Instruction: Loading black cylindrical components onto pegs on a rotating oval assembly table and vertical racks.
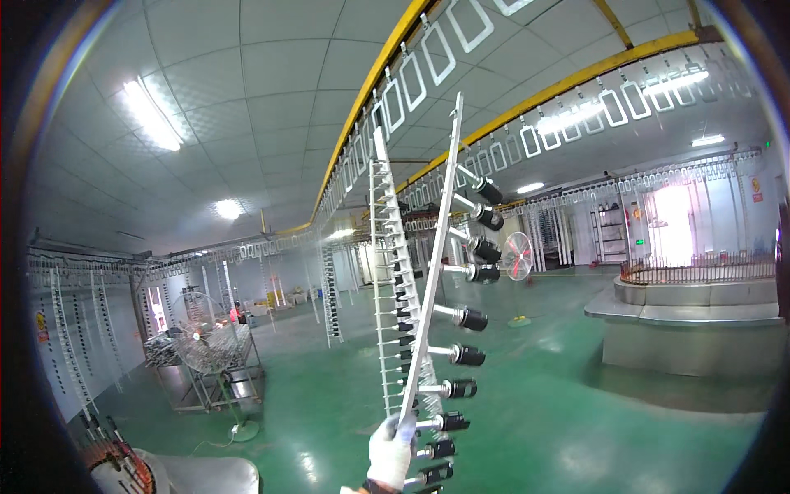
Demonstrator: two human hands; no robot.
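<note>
In a white glove, my left hand [391, 451] is closed around the lower part of a long pale metal rack bar [434, 272], which stands tilted with its top leaning right. Short pegs stick out along the bar's right side, and each carries a small black cylindrical part [471, 319]. The lowest parts run past my hand to the picture's bottom edge. Just left of the bar hangs another pegged rack [387, 247], with black parts partly hidden behind it. Whether the held bar touches the overhead line cannot be told. My right hand is out of view.
An overhead conveyor with a yellow rail [362, 82] carries many white rectangular hangers [439, 53]. At right stands a rounded metal station [683, 337] with upright pins. A standing fan [206, 342] and a metal table [247, 370] are at left; rods fill a round holder [119, 469] nearby.
</note>
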